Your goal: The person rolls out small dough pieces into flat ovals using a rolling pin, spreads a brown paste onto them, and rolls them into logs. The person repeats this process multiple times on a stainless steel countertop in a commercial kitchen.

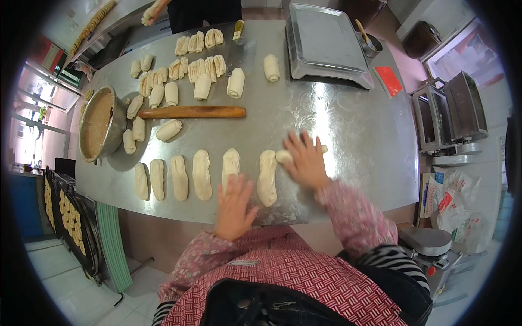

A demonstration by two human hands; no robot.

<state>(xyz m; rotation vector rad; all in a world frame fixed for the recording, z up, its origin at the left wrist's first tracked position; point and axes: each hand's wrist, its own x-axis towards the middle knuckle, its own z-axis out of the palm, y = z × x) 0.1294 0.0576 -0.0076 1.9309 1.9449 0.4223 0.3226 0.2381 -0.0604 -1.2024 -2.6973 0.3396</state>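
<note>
My right hand (306,161) lies with spread fingers over a piece of dough (284,157), whose two ends show on either side of the palm. Left of it lies a long flattened dough strip (267,178), apart from both hands. My left hand (235,205) has its fingers apart and covers the near end of another dough strip (231,159); whether it presses on it I cannot tell. Several more flattened strips (202,175) lie in a row to the left. A wooden rolling pin (192,112) rests crosswise beyond them, with rolled dough pieces (169,130) around it.
On the steel table (350,175) stand a metal bowl of brownish filling (96,122) at left and a tray-topped scale (326,38) at the far right. Layered dough pieces (214,37) and a brush (238,30) lie at the back. Another person (204,14) stands across the table.
</note>
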